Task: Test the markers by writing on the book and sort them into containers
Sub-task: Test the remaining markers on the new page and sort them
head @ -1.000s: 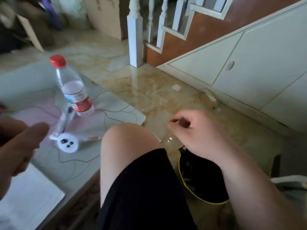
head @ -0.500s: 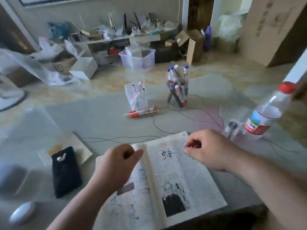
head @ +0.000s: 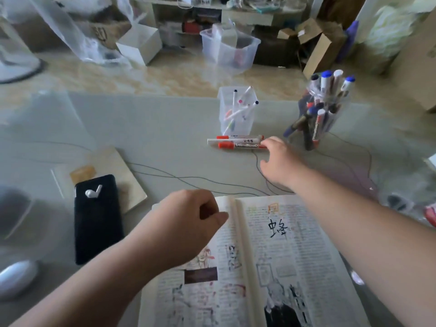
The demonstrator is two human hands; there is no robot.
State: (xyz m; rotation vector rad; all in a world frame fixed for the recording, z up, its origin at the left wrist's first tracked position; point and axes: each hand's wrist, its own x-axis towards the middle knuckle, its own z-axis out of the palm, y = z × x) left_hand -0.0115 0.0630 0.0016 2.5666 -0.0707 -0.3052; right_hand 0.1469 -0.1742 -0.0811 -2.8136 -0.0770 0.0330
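Black phone point(head: 98, 220) at 8 o'clock, white earbud point(head: 93, 192) on top. Left hand point(head: 186, 223) at 6 o'clock over the left page of the open book point(head: 283, 256), fingers curled in, nothing held. Square clear container point(head: 236, 112) at 12 o'clock, a few thin pens leaning inside. Just in front of it, flat on the table point(head: 165, 128), two red-capped markers point(head: 236, 139) side by side. Right hand point(head: 278, 159) at 1 o'clock, fingers stretched out, tips touching the nearer whiteboard marker point(head: 240, 145). Round clear jar point(head: 323, 114) at 2 o'clock, crammed with markers, several blue-capped.

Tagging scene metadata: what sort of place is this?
Probably a lived-in home room, not a lab: tan cardboard boxes and a clear plastic storage bin crowd the glossy marbled tile floor behind the pale grey table.
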